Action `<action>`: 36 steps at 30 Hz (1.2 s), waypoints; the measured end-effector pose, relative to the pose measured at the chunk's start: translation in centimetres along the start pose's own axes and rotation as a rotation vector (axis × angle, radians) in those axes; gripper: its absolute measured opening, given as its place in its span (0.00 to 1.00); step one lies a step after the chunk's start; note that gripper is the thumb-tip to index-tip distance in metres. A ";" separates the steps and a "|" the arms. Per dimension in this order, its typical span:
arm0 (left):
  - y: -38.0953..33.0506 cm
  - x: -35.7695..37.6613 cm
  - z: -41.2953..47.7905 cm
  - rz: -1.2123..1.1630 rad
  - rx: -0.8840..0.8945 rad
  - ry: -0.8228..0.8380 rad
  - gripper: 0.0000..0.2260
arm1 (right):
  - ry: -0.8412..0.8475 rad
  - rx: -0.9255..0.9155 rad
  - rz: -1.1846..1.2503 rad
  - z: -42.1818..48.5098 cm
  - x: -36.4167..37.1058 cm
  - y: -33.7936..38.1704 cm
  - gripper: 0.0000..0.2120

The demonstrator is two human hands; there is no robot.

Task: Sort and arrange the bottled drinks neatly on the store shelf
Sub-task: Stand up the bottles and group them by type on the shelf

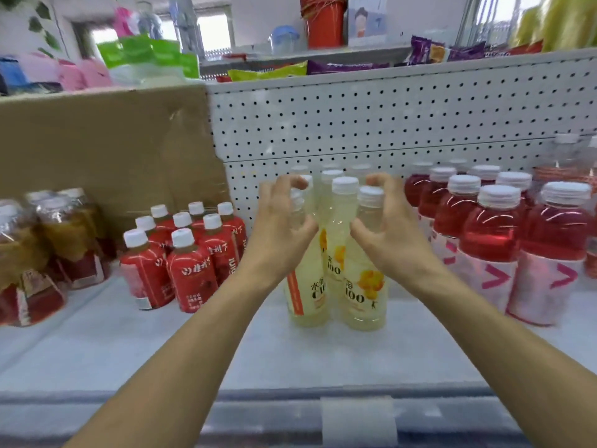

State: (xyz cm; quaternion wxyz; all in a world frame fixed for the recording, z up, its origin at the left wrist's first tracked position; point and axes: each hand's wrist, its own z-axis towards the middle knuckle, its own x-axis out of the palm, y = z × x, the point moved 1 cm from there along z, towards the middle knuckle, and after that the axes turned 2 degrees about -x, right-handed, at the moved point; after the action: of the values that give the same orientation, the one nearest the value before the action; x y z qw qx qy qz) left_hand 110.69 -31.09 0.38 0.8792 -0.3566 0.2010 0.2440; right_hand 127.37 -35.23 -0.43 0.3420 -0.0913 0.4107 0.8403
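Pale yellow bottles [334,250] stand in a tight cluster at the middle of the shelf [226,344], running from short of its front edge back to the pegboard panel [387,124]. We have the left grip [281,221] curled round the neck of the left front bottle [307,295] and the right grip [384,221] curled round the neck of the right front bottle [365,302], with thumbs on the shoulders and fingers hooked over beside the white caps. How firmly either presses we cannot tell.

Toward the left end of the shelf sit the small red-labelled bottles [190,270], and beyond them the wrapped packs [48,240] in front of a cardboard sheet [106,140]. Toward the right end stand the pink drinks [491,240], just beside the yellow group.

We judge the step in hand to be squaring up the yellow group, with the other kinds already gathered by sort. The next move seems to call for drawing the two front bottles level with each other, parallel to the front edge, labels turned outward. They look tall and narrow, so we would steer them low and slowly, since a pull at the neck could tip one into its neighbours
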 end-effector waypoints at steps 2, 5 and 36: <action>1.5 -1.7 -0.2 0.012 -0.008 -0.011 0.16 | -0.064 0.034 -0.068 0.1 -1.0 -0.6 0.23; 3.9 -4.6 -0.2 0.046 -0.043 -0.040 0.16 | -0.106 0.121 -0.110 0.6 -3.0 -1.6 0.22; 4.5 -7.2 13.5 0.819 -0.160 0.899 0.09 | 0.885 0.150 -0.917 15.2 -5.2 -0.2 0.11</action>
State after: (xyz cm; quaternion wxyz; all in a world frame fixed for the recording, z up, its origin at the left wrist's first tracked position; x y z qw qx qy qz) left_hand 104.77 -20.52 10.74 0.5135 -0.3834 0.6541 0.4019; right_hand 133.29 -26.27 11.54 0.4703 -0.5719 0.4897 0.4605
